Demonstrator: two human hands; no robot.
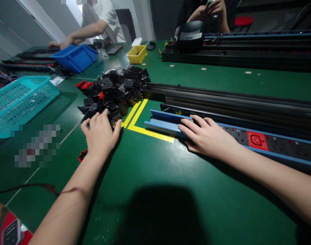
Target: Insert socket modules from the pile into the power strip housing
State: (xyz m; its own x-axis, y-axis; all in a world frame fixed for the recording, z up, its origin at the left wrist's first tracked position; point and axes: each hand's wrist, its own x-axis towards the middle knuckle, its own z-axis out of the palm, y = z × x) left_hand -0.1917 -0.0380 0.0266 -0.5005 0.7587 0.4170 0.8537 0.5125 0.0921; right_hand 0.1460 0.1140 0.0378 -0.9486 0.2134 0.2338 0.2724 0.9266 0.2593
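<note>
Reaches with the left hand (100, 132), fingers spread, to black socket modules (106, 83) heaped left of the surface's (150, 170) middle; cannot tell whether touching any. Curls the right hand (205, 136) loosely over 1 blue rail (165, 126) right of the middle, grip unclear.

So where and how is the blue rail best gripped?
I'd take the blue rail near its left end, from above, pinching across both side walls: they stand up along a bare channel there, whereas the red socket fills it further right. It runs out of view, so a second grip along it seems wise.
</note>
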